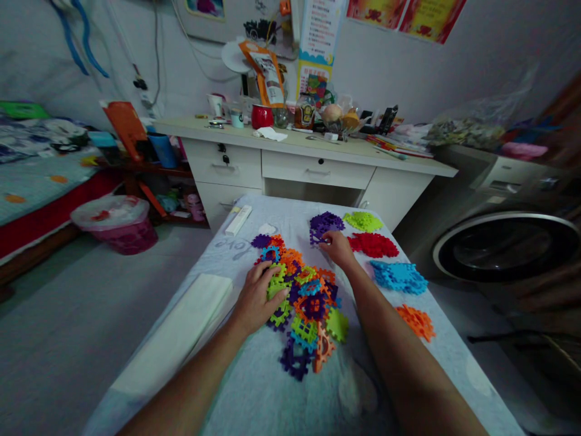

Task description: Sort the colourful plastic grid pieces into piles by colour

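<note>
A mixed heap of toothed plastic building tiles [313,306] in purple, orange, lime, blue and peach lies on the cloth-covered table. My left hand [259,298] rests on the heap's left side, its thumb and fingers apart over lime-green tiles [278,281]. My right hand [339,248] pinches a purple tile [316,240] at the near edge of a purple pile [327,222]; the fingers partly hide that tile. Single-colour piles line the right side: lime [363,221], red [374,244], blue [400,277] and orange [416,321].
Along the table's left edge lie a long white folded piece [177,333] and a small white box [238,220]. A cluttered white desk [227,163] stands behind the table. To the right is a washing machine [499,212]; a pink bin [120,227] sits on the floor at left.
</note>
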`<state>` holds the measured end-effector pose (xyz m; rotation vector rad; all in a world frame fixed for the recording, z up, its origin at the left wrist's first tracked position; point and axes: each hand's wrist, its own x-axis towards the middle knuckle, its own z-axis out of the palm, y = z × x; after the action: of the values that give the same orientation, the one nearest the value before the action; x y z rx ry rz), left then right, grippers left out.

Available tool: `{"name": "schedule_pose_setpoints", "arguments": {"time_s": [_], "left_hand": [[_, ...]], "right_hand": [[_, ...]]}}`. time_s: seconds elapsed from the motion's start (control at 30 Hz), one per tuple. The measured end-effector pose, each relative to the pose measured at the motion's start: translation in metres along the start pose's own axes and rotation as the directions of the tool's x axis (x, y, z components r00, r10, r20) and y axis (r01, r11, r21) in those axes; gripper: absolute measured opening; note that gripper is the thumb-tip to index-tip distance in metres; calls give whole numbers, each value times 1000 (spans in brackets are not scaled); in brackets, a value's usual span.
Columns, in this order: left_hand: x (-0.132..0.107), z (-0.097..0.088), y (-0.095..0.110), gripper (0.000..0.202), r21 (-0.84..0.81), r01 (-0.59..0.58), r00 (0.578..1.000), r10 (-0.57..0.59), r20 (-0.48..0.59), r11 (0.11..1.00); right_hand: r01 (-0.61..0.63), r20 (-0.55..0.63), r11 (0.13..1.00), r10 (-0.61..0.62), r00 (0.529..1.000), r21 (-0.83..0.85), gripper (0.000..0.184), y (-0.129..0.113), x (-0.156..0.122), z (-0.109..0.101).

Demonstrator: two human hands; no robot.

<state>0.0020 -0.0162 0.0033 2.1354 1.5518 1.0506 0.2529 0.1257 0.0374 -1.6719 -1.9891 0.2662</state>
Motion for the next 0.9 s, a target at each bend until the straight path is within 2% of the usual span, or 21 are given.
{"name": "schedule_pose_setpoints", "arguments": {"time_s": [0.23,0.37,0.5,0.6,0.73,0.9], "left_hand": [[1,0,1,46,-9,9,1000,-9,-1,1000],[0,-2,4,44,-22,14,1000,-14,2,1000],[1,-4,5,44,-19,11,1000,-10,6,1000],[1,-4,4,44,-16,12,1000,-12,2,1000],[0,-2,3,44,-15,6,1000,-6,2,1000],[1,-1,2,46,-22,-8,1000,8,-1,1000]], "right_hand": [[-174,-170,984,164,972,-46,22,15,47,-16],[-250,-179,964,232,956,-88,24,16,68,-17],[-290,-186,953,269,945,-92,30,18,76,-14],[-275,-205,960,259,944,-56,36,18,70,-14],[-172,-230,985,172,958,20,32,15,47,-19],[-74,-129,990,90,987,121,24,6,3,-26]]}}
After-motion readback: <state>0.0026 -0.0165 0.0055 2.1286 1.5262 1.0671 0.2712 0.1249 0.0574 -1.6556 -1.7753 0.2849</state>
